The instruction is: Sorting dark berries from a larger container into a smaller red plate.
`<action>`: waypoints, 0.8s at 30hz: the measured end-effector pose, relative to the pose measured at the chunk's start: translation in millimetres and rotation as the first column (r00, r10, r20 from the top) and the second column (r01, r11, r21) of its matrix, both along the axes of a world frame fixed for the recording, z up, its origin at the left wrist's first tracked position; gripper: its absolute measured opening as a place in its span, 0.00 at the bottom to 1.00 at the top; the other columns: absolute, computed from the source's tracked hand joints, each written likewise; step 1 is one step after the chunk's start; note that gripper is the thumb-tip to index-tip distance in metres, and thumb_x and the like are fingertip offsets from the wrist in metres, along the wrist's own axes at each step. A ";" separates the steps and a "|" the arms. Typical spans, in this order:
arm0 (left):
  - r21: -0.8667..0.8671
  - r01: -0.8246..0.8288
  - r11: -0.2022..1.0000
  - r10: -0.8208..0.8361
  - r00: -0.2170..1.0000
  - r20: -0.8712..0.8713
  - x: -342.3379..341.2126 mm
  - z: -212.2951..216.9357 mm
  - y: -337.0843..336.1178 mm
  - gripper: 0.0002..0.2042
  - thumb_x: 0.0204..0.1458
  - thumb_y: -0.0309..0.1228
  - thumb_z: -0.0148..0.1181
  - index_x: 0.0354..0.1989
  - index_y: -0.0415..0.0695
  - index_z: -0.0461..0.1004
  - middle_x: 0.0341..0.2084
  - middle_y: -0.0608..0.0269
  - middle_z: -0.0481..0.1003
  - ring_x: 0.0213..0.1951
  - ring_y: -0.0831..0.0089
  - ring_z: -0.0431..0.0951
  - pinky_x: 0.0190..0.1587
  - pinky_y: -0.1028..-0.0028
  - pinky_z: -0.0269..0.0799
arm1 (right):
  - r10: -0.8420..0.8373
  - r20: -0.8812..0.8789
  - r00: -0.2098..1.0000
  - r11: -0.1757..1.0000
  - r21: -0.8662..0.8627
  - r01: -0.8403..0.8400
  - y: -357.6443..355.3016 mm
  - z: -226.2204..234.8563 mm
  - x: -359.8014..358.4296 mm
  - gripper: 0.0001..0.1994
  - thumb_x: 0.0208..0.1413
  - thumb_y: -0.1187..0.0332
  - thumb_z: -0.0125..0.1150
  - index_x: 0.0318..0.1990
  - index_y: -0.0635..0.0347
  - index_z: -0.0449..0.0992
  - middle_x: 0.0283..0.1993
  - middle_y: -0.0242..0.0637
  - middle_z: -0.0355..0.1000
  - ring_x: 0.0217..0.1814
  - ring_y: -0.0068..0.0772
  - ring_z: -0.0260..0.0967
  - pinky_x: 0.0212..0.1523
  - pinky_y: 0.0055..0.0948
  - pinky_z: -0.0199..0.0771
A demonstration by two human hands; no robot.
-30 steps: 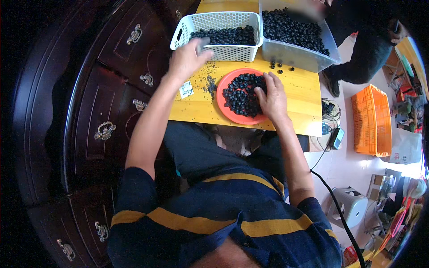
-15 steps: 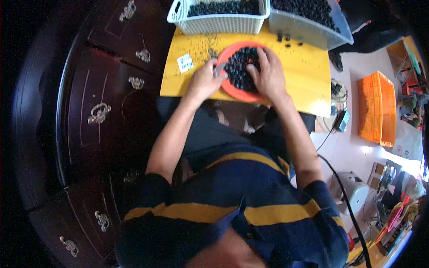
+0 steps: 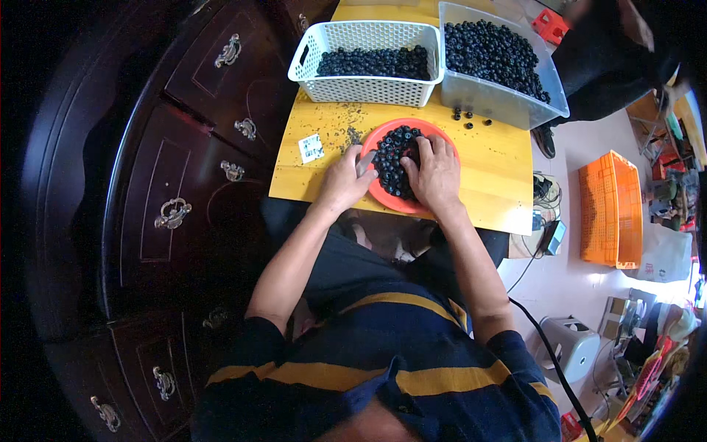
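A red-orange round bowl (image 3: pixel 381 200) near the table's front edge holds many small black round parts (image 3: pixel 394 163), some with a pale ring or hole on top. At its left rim, my left hand (image 3: pixel 345 180) is closed around a small grey blade-like tool (image 3: pixel 364 163); its exact kind is not clear. My right hand (image 3: pixel 437 175) rests inside the bowl's right side, thumb and fingers apart, touching the black parts. A bit of red bowl bottom shows between them. The undersides of the right fingers are hidden.
Behind the bowl stand a white perforated basket (image 3: pixel 368 90) and a clear plastic bin (image 3: pixel 508 109), both with black parts. Loose parts (image 3: pixel 469 125), a white printed slip (image 3: pixel 311 148) and dark crumbs lie on the yellow table (image 3: pixel 486 188). Dark drawers (image 3: pixel 169 184) line the left; an orange crate (image 3: pixel 600 214) stands right.
The view has tilted, so the table and its contents appear lower and more of the basket and bin shows. My right fingers have shifted slightly among the parts; the left hand keeps its grip.
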State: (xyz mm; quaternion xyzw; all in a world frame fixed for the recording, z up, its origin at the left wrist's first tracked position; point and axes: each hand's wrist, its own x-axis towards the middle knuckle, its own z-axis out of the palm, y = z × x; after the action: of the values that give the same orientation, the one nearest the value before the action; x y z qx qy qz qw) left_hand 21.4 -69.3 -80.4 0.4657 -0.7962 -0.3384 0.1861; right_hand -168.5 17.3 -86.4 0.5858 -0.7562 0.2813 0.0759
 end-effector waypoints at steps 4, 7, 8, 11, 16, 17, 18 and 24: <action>0.068 -0.014 0.998 0.010 0.999 0.051 -1.2 5.7 -0.4 0.26 0.49 0.36 0.67 0.56 0.39 0.67 0.38 0.42 0.79 0.43 0.47 0.80 0.47 0.56 0.74 | -0.013 0.023 1.000 0.996 0.091 0.011 -4.9 -2.3 -6.4 0.22 0.54 0.57 0.64 0.52 0.58 0.72 0.51 0.46 0.69 0.53 0.49 0.68 0.54 0.46 0.70; 0.092 -0.002 0.996 0.000 1.000 0.020 -2.1 8.4 -2.7 0.27 0.49 0.36 0.67 0.57 0.38 0.67 0.38 0.42 0.79 0.43 0.47 0.80 0.47 0.57 0.74 | -0.021 0.045 0.999 0.983 0.181 0.012 -5.7 -0.5 -8.1 0.20 0.56 0.58 0.63 0.52 0.58 0.72 0.50 0.46 0.69 0.53 0.49 0.69 0.53 0.44 0.72; 0.092 -0.004 0.996 0.002 1.000 0.020 -1.6 6.4 -3.0 0.27 0.49 0.36 0.67 0.57 0.38 0.67 0.38 0.42 0.79 0.43 0.47 0.80 0.47 0.57 0.74 | -0.018 0.037 0.999 0.990 0.144 0.013 -5.3 -0.6 -6.3 0.19 0.57 0.59 0.62 0.52 0.59 0.72 0.50 0.47 0.69 0.53 0.50 0.69 0.53 0.44 0.71; 0.102 -0.005 0.995 0.006 1.000 -0.010 -0.6 1.5 -2.2 0.28 0.49 0.35 0.67 0.57 0.37 0.67 0.37 0.42 0.80 0.42 0.48 0.81 0.46 0.58 0.75 | -0.015 -0.010 1.000 0.996 0.087 0.016 -5.0 -2.2 -4.6 0.18 0.58 0.60 0.61 0.51 0.59 0.73 0.50 0.48 0.69 0.52 0.51 0.69 0.52 0.44 0.72; 0.097 -0.012 0.995 0.011 1.000 0.005 -1.0 5.9 0.6 0.28 0.49 0.34 0.67 0.58 0.36 0.66 0.37 0.42 0.80 0.42 0.48 0.81 0.46 0.58 0.75 | -0.028 -0.022 0.999 0.991 0.126 0.031 -5.4 -0.4 -4.1 0.17 0.60 0.59 0.58 0.51 0.59 0.72 0.49 0.48 0.69 0.52 0.51 0.70 0.51 0.44 0.73; 0.096 -0.011 0.995 0.011 1.000 0.004 -0.7 5.8 1.1 0.28 0.49 0.34 0.67 0.58 0.36 0.66 0.37 0.42 0.80 0.42 0.48 0.81 0.46 0.58 0.75 | -0.048 -0.010 0.999 0.982 0.181 0.049 -5.7 1.1 -3.1 0.17 0.60 0.59 0.58 0.52 0.58 0.72 0.49 0.48 0.69 0.52 0.51 0.70 0.52 0.44 0.73; 0.100 -0.017 0.995 0.017 1.000 0.004 -0.3 5.4 1.6 0.28 0.49 0.34 0.66 0.58 0.36 0.66 0.37 0.42 0.80 0.42 0.48 0.81 0.46 0.58 0.75 | -0.068 0.000 0.998 0.970 0.236 0.066 -6.0 2.3 -2.4 0.16 0.61 0.60 0.57 0.52 0.58 0.72 0.49 0.48 0.69 0.53 0.51 0.70 0.52 0.44 0.73; 0.096 -0.018 0.995 0.018 1.000 -0.001 -0.8 5.7 1.8 0.28 0.49 0.34 0.66 0.58 0.36 0.66 0.37 0.43 0.80 0.42 0.49 0.81 0.47 0.58 0.75 | -0.124 0.047 0.991 0.960 0.259 0.108 -15.4 0.6 -7.4 0.11 0.62 0.61 0.56 0.47 0.56 0.72 0.47 0.47 0.71 0.46 0.51 0.74 0.44 0.46 0.77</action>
State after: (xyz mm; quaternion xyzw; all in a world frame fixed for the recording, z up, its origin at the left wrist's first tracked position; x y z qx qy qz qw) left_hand 20.5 -67.5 -74.7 0.4812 -0.7745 -0.3750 0.1671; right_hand -175.9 1.9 -85.8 0.5363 -0.8213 0.1946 -0.0079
